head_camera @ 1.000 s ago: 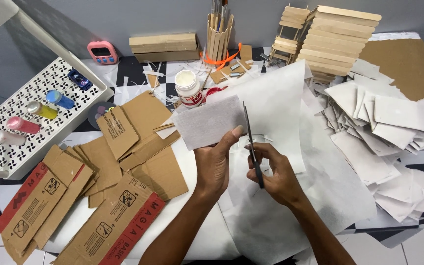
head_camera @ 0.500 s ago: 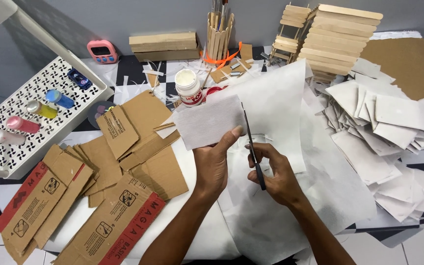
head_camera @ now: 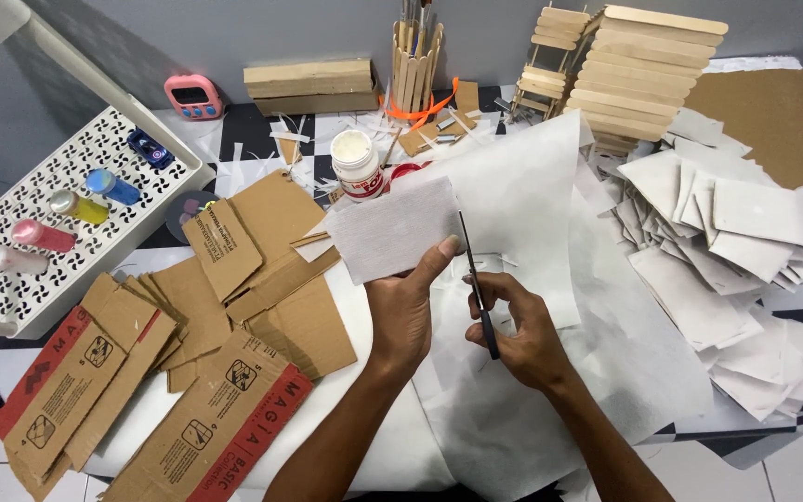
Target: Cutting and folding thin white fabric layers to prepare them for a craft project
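While left hand [head_camera: 403, 311] is pinching white paper piece [head_camera: 390, 229] mid-worktop, right hand [head_camera: 518, 327] fingers are gripping scissors [head_camera: 478, 290], blades seemingly shut, just right of paper; glue jar [head_camera: 357, 163] standing far behind.

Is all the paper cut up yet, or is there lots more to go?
A pile of cut white squares already lies at the right. The left hand holds a white piece while the right hand works the scissors along its edge. A big uncut white sheet is left underneath.
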